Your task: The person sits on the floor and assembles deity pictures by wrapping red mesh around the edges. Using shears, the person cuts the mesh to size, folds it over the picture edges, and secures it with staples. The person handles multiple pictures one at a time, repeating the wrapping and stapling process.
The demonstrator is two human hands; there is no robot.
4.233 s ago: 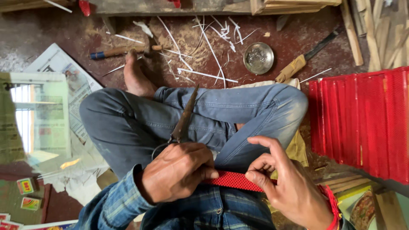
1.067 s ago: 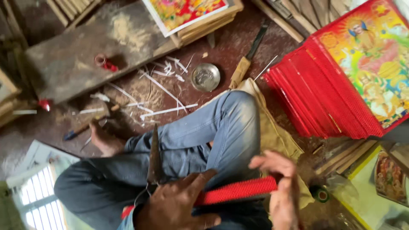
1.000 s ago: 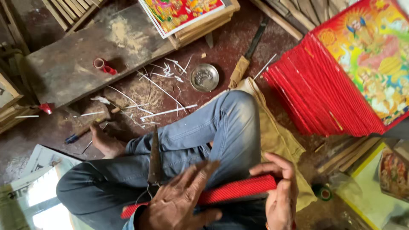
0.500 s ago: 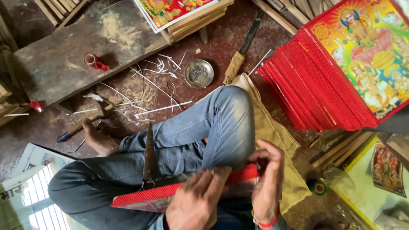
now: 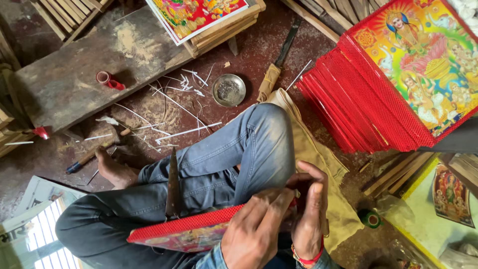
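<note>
A red-edged framed picture (image 5: 184, 234) lies across my lap on my blue-jeaned legs (image 5: 249, 149), its colourful face tilted up. My left hand (image 5: 254, 231) presses and grips its right end. Touching it, my right hand (image 5: 309, 211), with a red thread at the wrist, is curled round the same corner. A dark pointed blade (image 5: 173, 182) stands upright behind the picture's top edge. Its handle is hidden, and I cannot tell whether a hand holds it.
A stack of red framed pictures (image 5: 378, 99) fills the right. On the floor lie a metal bowl (image 5: 229, 89), a cloth-handled knife (image 5: 279, 60), white slivers (image 5: 184, 132), a blue-handled tool (image 5: 82, 160) and a green roll (image 5: 371, 218). A plank (image 5: 64, 84) holds a red roll (image 5: 104, 78).
The picture has tipped from edge-on to face-up on my lap. My left hand has slid right along it to meet my right hand at the corner. The view has shifted.
</note>
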